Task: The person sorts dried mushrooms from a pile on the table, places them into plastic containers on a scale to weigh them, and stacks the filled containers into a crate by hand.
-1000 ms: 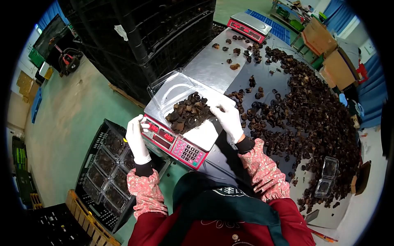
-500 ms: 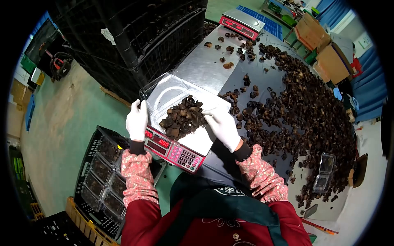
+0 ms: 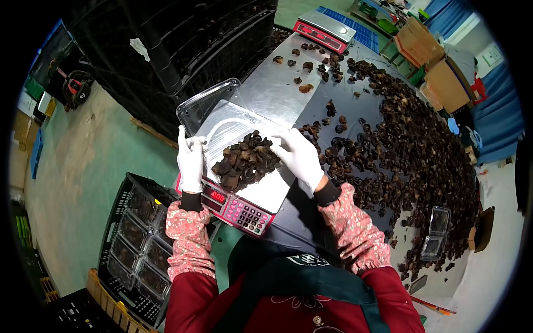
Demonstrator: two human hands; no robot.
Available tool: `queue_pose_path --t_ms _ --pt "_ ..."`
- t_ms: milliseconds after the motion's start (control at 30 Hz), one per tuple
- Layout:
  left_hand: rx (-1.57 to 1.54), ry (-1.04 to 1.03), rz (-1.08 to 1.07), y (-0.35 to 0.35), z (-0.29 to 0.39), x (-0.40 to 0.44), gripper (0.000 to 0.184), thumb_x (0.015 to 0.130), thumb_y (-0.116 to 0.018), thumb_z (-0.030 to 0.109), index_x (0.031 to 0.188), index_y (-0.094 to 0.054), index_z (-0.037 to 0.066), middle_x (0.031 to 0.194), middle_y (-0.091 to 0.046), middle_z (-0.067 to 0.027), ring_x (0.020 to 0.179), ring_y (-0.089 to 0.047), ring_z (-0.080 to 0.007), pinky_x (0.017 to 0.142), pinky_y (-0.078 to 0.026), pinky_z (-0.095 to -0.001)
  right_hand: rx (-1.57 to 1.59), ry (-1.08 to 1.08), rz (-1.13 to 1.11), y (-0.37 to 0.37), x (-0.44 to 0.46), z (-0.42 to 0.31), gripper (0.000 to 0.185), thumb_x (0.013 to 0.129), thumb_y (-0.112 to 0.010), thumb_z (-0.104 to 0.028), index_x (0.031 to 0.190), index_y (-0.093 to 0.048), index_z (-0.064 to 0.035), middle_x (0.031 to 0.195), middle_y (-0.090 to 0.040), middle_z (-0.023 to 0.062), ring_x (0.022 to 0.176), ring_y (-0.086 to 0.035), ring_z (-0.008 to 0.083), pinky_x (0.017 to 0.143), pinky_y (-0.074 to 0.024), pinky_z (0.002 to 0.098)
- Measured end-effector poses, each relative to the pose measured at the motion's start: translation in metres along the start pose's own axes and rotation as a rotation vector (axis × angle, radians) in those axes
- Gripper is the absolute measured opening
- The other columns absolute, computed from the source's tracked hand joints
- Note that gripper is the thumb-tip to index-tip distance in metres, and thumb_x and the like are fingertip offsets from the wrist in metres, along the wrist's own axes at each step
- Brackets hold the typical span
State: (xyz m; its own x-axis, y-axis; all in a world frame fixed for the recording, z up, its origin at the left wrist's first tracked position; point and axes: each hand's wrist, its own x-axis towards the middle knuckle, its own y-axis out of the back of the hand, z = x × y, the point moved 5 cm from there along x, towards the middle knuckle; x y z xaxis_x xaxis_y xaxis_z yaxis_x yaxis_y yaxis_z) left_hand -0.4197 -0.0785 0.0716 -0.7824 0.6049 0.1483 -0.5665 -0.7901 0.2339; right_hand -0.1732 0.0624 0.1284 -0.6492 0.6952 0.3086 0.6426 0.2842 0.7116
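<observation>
A clear plastic box (image 3: 225,125) with its hinged lid raised sits on the pan of a red-edged digital scale (image 3: 248,217). In its near part lies a heap of dark dried wood ear mushrooms (image 3: 247,161). My left hand (image 3: 190,164), in a white glove, is closed at the left side of the box, its fingertips by the hinge and lid. My right hand (image 3: 300,158), also gloved, bends its thumb and fingers round the right rim, close to the mushrooms; the exact contact is hard to see.
Loose wood ears (image 3: 411,155) cover the table's right side, with another clear box (image 3: 436,233) among them. A second scale (image 3: 325,30) stands at the back. Black stacked crates (image 3: 166,50) rise at left; a black crate (image 3: 119,222) of filled boxes sits lower left.
The lid has swung up and stands more upright. My left hand has moved slightly right and turned inward; my right hand has shifted slightly up along the rim.
</observation>
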Motion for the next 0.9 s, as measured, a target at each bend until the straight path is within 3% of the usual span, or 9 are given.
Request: queue_pose_path --t_ms 267,367,400,567,667,767,833,867,900 --pt "-0.333 0.063 -0.045 -0.003 0.012 0.001 0.038 0.101 -0.054 0.020 0.133 -0.051 0.000 0.112 -0.066 -0.0067 0.094 -0.060 -0.0093 0.080 -0.047 -0.0217 -0.159 0.160 0.029 -0.022 0.009 0.004 0.017 0.080 -0.073 -0.019 0.091 -0.064 -0.0092 0.088 -0.059 0.0094 0.082 -0.063 0.0290 0.072 -0.0507 0.0377" --pt "-0.499 0.113 -0.040 0.001 0.023 0.002 0.039 0.103 -0.050 0.028 0.132 -0.052 0.002 0.116 -0.065 -0.0080 0.099 -0.060 -0.0109 0.084 -0.046 -0.0245 0.261 0.006 0.183 0.003 -0.010 0.012 0.009 0.085 -0.071 -0.008 0.089 -0.063 -0.0059 0.088 -0.060 0.0023 0.076 -0.060 0.0135 0.072 -0.0485 0.0256" --pt "-0.483 0.073 -0.029 0.002 0.029 0.002 0.042 0.105 -0.046 0.034 0.133 -0.053 0.003 0.120 -0.064 -0.0092 0.105 -0.059 -0.0131 0.089 -0.045 -0.0275 0.424 -0.216 0.126 0.023 -0.023 0.008 0.009 0.087 -0.070 -0.008 0.090 -0.062 -0.0046 0.086 -0.060 0.0005 0.076 -0.059 0.0106 0.072 -0.0479 0.0244" --pt "-0.470 -0.076 -0.036 0.008 0.060 -0.004 0.060 0.105 -0.032 0.050 0.136 -0.051 0.003 0.132 -0.058 -0.0126 0.125 -0.050 -0.0216 0.107 -0.034 -0.0380 0.591 -0.501 0.014 0.090 -0.165 0.057 0.012 0.089 -0.068 -0.011 0.088 -0.059 -0.0038 0.077 -0.057 -0.0014 0.071 -0.050 0.0030 0.064 -0.0439 0.0214" --pt "-0.507 -0.124 -0.076 0.011 0.064 -0.016 0.062 0.104 -0.032 0.054 0.129 -0.056 0.002 0.131 -0.059 -0.0117 0.124 -0.051 -0.0218 0.109 -0.033 -0.0398 0.203 -0.649 -0.279 0.142 -0.292 0.085 0.013 0.089 -0.063 -0.007 0.083 -0.054 -0.0024 0.074 -0.055 0.0012 0.073 -0.050 0.0065 0.070 -0.0469 0.0236" --pt "-0.522 -0.031 -0.106 0.011 0.079 -0.044 0.055 0.103 -0.039 0.051 0.113 -0.062 0.003 0.120 -0.062 -0.0078 0.114 -0.055 -0.0203 0.107 -0.036 -0.0371 -0.416 -0.772 -0.998 0.175 -0.447 0.118 0.042 0.084 -0.069 -0.048 0.098 -0.070 -0.0091 0.083 -0.070 0.0146 0.081 -0.069 0.0283 0.076 -0.0535 0.0388" --pt "-0.248 -0.083 -0.043 0.009 0.083 -0.066 0.028 0.103 -0.051 0.031 0.106 -0.063 0.006 0.125 -0.059 -0.0089 0.113 -0.056 -0.0212 0.104 -0.037 -0.0364 -0.386 -0.921 -1.104 0.184 -0.470 0.113 0.059 0.078 -0.065 -0.065 0.101 -0.073 -0.0119 0.096 -0.070 0.0186 0.090 -0.067 0.0389 0.079 -0.0531 0.0459" --pt "0.028 -0.221 -0.018 0.009 0.066 -0.077 0.011 0.095 -0.060 0.014 0.100 -0.063 0.005 0.129 -0.056 -0.0130 0.122 -0.050 -0.0254 0.108 -0.034 -0.0387 -0.320 -0.938 -0.898 0.182 -0.467 0.122 0.052 0.083 -0.066 -0.060 0.093 -0.072 -0.0091 0.090 -0.069 0.0199 0.085 -0.067 0.0385 0.075 -0.0532 0.0449" --pt "0.228 -0.250 0.023 0.005 0.068 -0.094 0.017 0.090 -0.064 0.013 0.104 -0.061 0.006 0.129 -0.055 -0.0174 0.129 -0.043 -0.0299 0.111 -0.030 -0.0414 -0.360 -0.730 -0.774 0.174 -0.419 0.112 0.044 0.087 -0.065 -0.050 0.090 -0.071 -0.0066 0.085 -0.067 0.0197 0.084 -0.066 0.0383 0.072 -0.0525 0.0443"
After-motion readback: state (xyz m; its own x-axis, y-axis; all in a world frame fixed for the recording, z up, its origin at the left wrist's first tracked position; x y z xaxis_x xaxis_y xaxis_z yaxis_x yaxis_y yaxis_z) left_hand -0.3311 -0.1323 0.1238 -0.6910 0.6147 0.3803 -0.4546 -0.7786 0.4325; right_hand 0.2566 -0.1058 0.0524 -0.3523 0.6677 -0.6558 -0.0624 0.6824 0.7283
